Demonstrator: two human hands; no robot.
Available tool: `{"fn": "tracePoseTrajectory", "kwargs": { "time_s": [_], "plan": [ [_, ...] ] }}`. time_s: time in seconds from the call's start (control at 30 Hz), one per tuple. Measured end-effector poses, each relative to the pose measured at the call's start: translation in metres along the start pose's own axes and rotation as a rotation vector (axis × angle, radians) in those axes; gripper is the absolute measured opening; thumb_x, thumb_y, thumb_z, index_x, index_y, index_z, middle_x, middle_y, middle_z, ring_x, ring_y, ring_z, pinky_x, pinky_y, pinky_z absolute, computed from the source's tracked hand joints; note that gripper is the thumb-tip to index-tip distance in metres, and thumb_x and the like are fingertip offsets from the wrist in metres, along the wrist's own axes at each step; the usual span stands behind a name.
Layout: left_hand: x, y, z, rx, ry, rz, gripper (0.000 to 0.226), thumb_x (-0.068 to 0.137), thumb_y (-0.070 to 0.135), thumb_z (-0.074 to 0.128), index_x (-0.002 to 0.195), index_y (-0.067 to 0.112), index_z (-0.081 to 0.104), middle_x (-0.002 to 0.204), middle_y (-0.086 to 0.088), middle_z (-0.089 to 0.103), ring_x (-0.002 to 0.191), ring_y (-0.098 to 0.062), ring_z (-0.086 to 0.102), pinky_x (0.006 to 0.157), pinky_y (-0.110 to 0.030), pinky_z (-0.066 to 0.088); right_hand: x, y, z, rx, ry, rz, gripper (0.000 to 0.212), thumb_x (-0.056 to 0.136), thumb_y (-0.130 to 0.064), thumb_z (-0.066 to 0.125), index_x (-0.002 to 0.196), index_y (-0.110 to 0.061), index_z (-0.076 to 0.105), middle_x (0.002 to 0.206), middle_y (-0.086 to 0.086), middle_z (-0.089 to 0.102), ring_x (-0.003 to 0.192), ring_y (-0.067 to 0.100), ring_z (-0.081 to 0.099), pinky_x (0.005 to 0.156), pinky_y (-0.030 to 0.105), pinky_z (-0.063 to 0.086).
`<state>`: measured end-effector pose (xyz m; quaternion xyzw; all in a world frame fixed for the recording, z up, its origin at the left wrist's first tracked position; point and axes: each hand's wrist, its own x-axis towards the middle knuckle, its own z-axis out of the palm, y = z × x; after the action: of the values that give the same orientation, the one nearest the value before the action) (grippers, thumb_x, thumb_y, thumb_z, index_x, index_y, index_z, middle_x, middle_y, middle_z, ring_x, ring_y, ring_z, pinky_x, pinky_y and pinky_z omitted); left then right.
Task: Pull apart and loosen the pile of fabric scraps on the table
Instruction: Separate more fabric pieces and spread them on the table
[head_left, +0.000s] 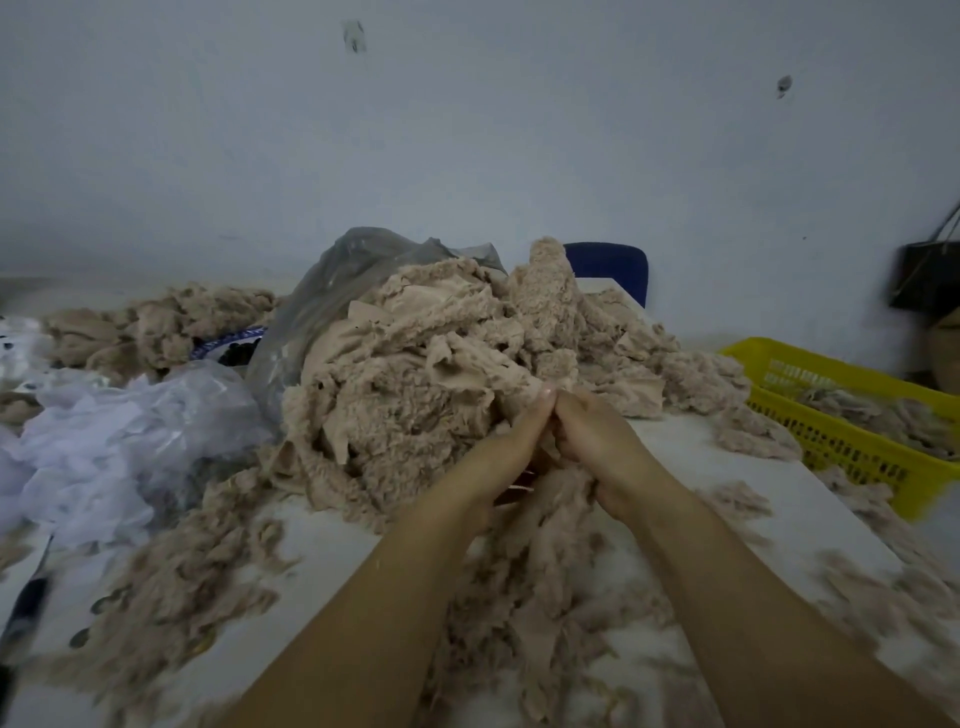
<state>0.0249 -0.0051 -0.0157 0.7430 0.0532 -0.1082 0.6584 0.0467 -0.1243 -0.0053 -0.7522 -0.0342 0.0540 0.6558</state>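
A big heap of beige, fuzzy fabric scraps (441, 364) rises in the middle of the white table (332, 530). My left hand (498, 452) and my right hand (597, 441) meet fingertip to fingertip at the heap's near right edge. Both hands have their fingers curled into a clump of scraps (550, 499) held between them; the palms and much of the fingers are hidden. Looser beige tufts trail from the clump down between my forearms toward the table's front.
Crumpled clear plastic bags (130, 431) lie at the left, and a grey bag (337, 280) stands behind the heap. A yellow mesh basket (852, 441) with scraps sits at the right. A blue chair back (608, 265) and a wall stand behind.
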Motion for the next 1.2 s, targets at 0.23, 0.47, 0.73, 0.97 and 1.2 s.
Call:
{"fn": "tracePoseTrajectory", "kwargs": {
  "time_s": [0.23, 0.47, 0.73, 0.97, 1.2],
  "plan": [
    [0.036, 0.029, -0.020, -0.918, 0.078, -0.067, 0.039, 0.104, 0.029, 0.040, 0.067, 0.017, 0.046, 0.047, 0.003, 0.049, 0.039, -0.009, 0.047, 0.047, -0.015, 0.037, -0.030, 0.026, 0.000, -0.065, -0.069, -0.034, 0.033, 0.099, -0.043, 0.050, 0.082, -0.016, 0.055, 0.046, -0.012, 0.028, 0.040, 0.008, 0.027, 0.046, 0.025, 0.026],
    [0.043, 0.010, -0.047, -1.306, 0.183, -0.090, 0.045, 0.105, 0.015, 0.030, 0.061, 0.022, 0.025, 0.035, 0.004, 0.023, 0.027, -0.011, 0.019, 0.034, -0.020, 0.014, -0.042, 0.030, -0.007, 0.506, -0.051, 0.272, 0.043, 0.100, -0.034, 0.050, 0.063, -0.026, 0.031, 0.047, -0.007, 0.023, 0.035, 0.010, 0.019, 0.036, 0.021, 0.021],
    [0.042, -0.008, -0.091, -1.284, 0.327, 0.034, 0.040, 0.103, 0.014, 0.027, 0.064, 0.022, 0.032, 0.036, 0.008, 0.025, 0.026, -0.007, 0.016, 0.032, -0.018, 0.010, -0.037, 0.016, -0.063, 0.820, 0.188, 0.176, 0.043, 0.090, -0.027, 0.058, 0.047, -0.018, 0.057, 0.049, 0.000, 0.054, 0.040, 0.014, 0.052, 0.043, 0.019, 0.045],
    [0.011, -0.002, -0.004, -0.546, -0.175, -0.112, 0.086, 0.079, 0.085, 0.035, 0.106, 0.009, 0.064, 0.097, -0.006, 0.067, 0.085, -0.012, 0.064, 0.065, -0.026, 0.050, -0.008, -0.016, -0.050, 0.598, -0.115, 0.025, 0.032, 0.101, -0.028, 0.052, 0.076, -0.013, 0.064, 0.055, -0.002, 0.055, 0.039, 0.008, 0.047, 0.037, 0.020, 0.041],
    [0.002, 0.026, 0.024, -0.656, -0.149, -0.108, 0.036, 0.092, 0.042, 0.062, 0.092, 0.007, 0.071, 0.103, -0.014, 0.072, 0.115, -0.023, 0.063, 0.094, -0.034, 0.052, -0.022, -0.019, -0.014, -0.618, -0.244, -0.263, 0.009, 0.093, -0.016, 0.052, 0.084, -0.018, 0.053, 0.077, -0.004, 0.059, 0.067, 0.004, 0.053, 0.052, 0.017, 0.041]
  ]
}}
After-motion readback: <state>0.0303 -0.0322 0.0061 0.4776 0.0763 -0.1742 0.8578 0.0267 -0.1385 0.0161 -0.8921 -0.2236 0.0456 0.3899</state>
